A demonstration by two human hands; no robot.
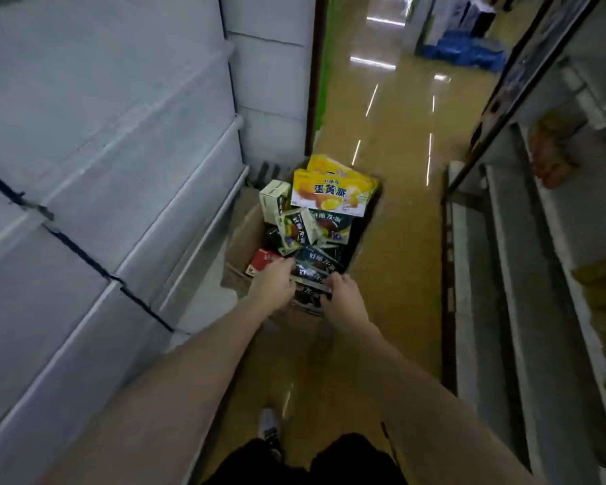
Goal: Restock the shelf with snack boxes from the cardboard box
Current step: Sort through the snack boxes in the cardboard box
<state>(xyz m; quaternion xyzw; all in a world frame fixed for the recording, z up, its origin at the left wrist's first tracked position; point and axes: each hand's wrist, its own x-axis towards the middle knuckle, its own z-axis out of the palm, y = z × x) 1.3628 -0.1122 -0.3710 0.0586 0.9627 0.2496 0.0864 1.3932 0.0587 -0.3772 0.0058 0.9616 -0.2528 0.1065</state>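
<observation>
An open cardboard box (243, 239) stands on the aisle floor beside the grey shelf (119, 169) on the left. It is packed with snack boxes: yellow boxes (329, 194) at the far end, a pale green one (273, 201), a red one (261, 262) and several dark ones. Both my arms reach down into its near end. My left hand (273, 287) and my right hand (342, 297) grip a stack of dark snack boxes (314, 274) from either side.
Empty grey shelves run along the left. A second shelf unit (525, 274) on the right holds some bagged goods (553, 152). The glossy tan floor stretches ahead, with blue goods (466, 52) far down the aisle. My shoe (268, 423) shows below.
</observation>
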